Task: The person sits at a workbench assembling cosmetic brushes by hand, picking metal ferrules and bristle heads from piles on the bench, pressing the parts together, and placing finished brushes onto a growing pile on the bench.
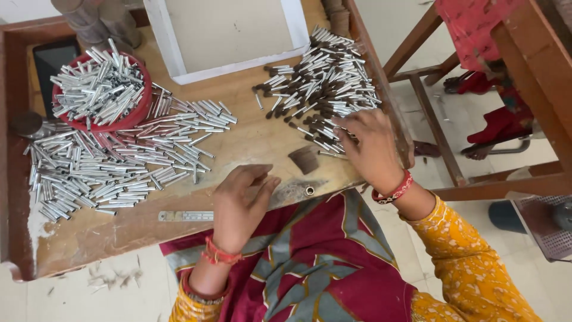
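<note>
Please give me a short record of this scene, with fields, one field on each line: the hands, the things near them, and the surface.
surface: wooden table
left hand: on the table edge, fingers curled, holding nothing visible
right hand: reaching into the pile of dark-tipped metal tubes
near left hand: small metal ring, brown cap
far left: loose plain metal tubes, red bowl heaped with the same
top: white tray

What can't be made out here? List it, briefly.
- Head view: whether the left hand holds a tube; its curled fingers hide the palm.
- Right hand fingertips, buried in the pile of dark-tipped tubes.
- White tray, cut off by the top edge.
- Red bowl interior, covered by silver tubes.
</note>
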